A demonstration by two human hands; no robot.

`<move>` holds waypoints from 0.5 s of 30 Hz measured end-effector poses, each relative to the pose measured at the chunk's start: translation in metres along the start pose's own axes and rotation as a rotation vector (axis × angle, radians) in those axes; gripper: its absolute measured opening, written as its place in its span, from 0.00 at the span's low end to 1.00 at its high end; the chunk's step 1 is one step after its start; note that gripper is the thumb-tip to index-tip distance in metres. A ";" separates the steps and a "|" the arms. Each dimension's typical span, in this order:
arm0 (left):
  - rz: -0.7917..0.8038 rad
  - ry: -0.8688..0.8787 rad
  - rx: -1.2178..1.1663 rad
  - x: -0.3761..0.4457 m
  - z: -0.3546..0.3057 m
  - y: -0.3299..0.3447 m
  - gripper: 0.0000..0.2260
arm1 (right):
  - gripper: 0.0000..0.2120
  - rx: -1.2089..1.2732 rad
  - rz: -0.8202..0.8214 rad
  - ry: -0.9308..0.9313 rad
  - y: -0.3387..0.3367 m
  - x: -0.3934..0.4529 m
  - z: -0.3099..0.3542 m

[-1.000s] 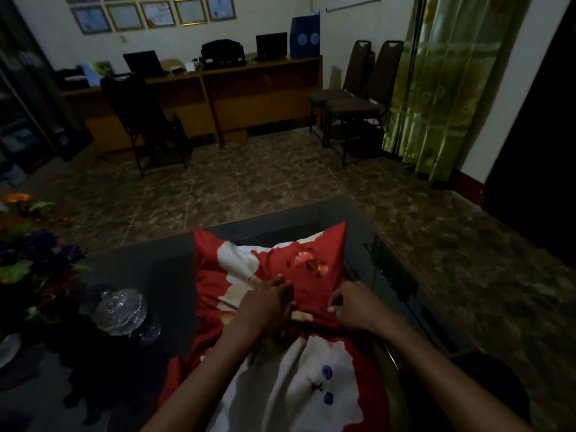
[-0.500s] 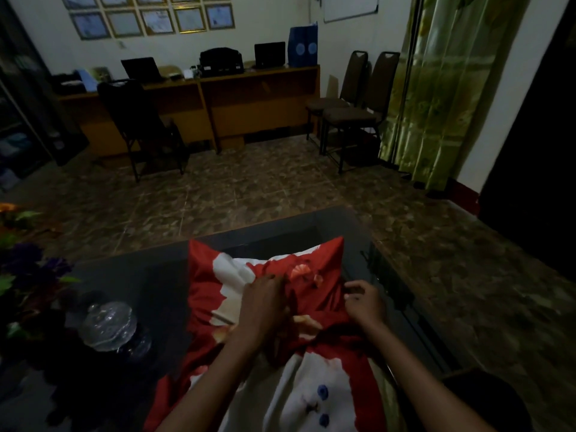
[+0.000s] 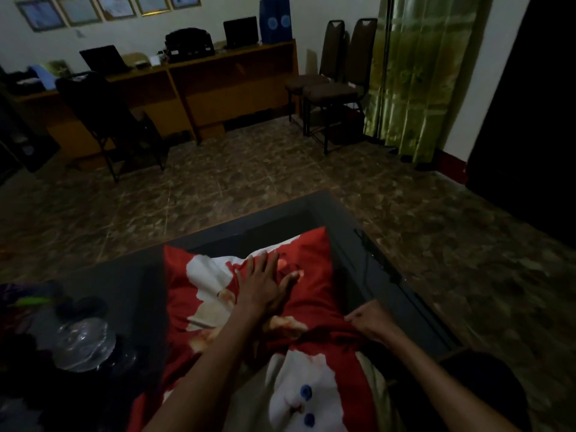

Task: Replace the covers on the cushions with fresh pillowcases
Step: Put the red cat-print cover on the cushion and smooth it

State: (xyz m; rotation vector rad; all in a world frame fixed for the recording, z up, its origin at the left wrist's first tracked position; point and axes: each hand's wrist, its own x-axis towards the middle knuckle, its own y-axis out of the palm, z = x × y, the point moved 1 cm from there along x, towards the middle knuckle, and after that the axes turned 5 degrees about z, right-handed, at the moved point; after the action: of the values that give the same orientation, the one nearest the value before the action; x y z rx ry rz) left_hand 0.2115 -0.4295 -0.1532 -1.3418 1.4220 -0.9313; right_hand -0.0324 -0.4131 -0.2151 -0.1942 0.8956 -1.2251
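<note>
Head view. The cushion (image 3: 305,294), in a red pillowcase (image 3: 184,294) printed with white cats, lies on the dark table (image 3: 131,275), its far corners pointing toward the tiled floor. The left hand (image 3: 263,283) rests flat on top of the cushion, fingers straight and spread, holding nothing; the press probably pins the filling in place so it does not slide. The right hand (image 3: 369,319) pinches a bunched fold of the red fabric at the cushion's near right edge, fingers curled over it; this grip likely draws the cover along or closes its mouth while the other hand steadies. Slack fabric with a blue-eyed cat face trails toward the person, which suggests the cover is not yet fully seated. A clear glass dish (image 3: 82,344) stands on the table to the left, well apart from the cushion. No brand, label or writing is legible; the framed sheets on the far wall are too small to read.
</note>
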 end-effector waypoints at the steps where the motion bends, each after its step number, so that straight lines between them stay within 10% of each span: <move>1: -0.007 0.011 0.012 0.000 -0.002 0.000 0.36 | 0.09 -0.042 0.050 0.022 0.002 -0.001 -0.005; 9: -0.033 -0.008 0.009 0.009 0.010 0.012 0.45 | 0.02 -0.163 0.059 -0.037 -0.002 -0.003 0.006; 15: 0.012 -0.002 0.029 0.004 0.004 0.006 0.39 | 0.22 -0.334 0.135 -0.036 -0.003 -0.006 0.015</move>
State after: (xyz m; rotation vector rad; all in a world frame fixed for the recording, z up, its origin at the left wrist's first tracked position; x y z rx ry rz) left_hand 0.2138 -0.4323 -0.1609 -1.3113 1.4088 -0.9392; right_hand -0.0242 -0.4133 -0.2005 -0.4149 1.0620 -0.9397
